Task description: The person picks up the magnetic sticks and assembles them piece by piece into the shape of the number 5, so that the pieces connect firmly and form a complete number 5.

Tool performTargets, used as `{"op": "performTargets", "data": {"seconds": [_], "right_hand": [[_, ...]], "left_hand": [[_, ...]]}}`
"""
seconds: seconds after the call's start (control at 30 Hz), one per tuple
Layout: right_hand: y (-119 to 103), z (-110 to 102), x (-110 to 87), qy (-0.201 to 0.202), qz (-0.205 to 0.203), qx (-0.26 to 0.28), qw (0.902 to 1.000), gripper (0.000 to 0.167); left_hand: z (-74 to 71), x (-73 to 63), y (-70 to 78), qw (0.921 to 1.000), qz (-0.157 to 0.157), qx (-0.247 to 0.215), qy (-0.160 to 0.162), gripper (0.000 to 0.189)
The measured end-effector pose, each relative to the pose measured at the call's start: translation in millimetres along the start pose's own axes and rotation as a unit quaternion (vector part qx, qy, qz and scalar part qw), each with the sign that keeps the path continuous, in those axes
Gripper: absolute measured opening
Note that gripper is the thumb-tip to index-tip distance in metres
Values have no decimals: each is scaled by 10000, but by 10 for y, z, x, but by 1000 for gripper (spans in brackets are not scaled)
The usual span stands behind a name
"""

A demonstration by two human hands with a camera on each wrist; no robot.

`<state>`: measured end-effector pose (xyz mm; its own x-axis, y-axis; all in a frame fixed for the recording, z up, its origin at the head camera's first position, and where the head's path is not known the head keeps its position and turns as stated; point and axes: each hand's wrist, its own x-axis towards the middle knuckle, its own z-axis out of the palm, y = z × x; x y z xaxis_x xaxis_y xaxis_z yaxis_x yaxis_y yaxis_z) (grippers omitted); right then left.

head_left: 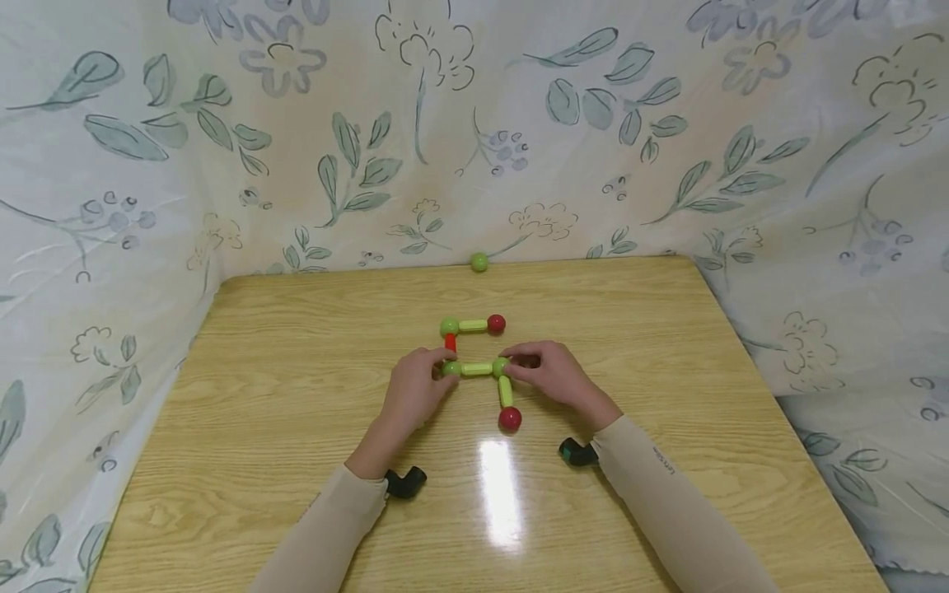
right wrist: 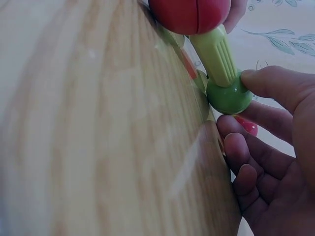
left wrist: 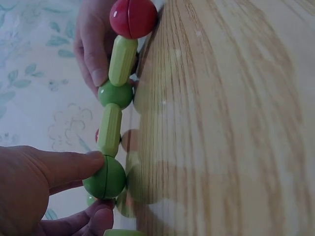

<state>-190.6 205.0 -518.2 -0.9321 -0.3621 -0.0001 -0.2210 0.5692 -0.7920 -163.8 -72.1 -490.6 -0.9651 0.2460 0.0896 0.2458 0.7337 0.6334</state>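
A zigzag chain of balls and rods lies on the wooden table. With thumb and fingers, my left hand (head_left: 413,389) pinches the green ball (left wrist: 109,178) at the chain's left bend. My right hand (head_left: 560,379) pinches another green ball (right wrist: 230,98) at the right bend. A lime rod (head_left: 477,370) joins these two balls. From the left one, a red rod (head_left: 451,343) runs back to a green ball (head_left: 449,327), then a lime rod (head_left: 473,325) leads to a red ball (head_left: 496,324). Nearer me, a lime rod (head_left: 506,392) ends in a red ball (head_left: 510,419).
A loose green ball (head_left: 479,262) sits at the table's far edge, against a floral cloth (head_left: 460,181) that hangs behind and at both sides. Dark wrist devices (head_left: 406,483) stick out from both sleeves over the table (head_left: 296,428).
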Motion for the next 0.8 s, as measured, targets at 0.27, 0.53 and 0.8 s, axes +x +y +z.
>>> {"op": "performTargets", "data": {"seconds": [0.27, 0.53, 0.8], "right_hand": [[-3, 1, 0, 15, 29, 20, 10000, 29], [-15, 3, 4, 34, 45, 33, 10000, 29], [-12, 10, 3, 64, 79, 5, 9999, 28]], "left_hand": [[8, 8, -4, 10000, -2, -43, 12, 30], [25, 37, -44, 10000, 6, -42, 28, 30], [19, 35, -50, 9999, 83, -49, 50, 29]]}}
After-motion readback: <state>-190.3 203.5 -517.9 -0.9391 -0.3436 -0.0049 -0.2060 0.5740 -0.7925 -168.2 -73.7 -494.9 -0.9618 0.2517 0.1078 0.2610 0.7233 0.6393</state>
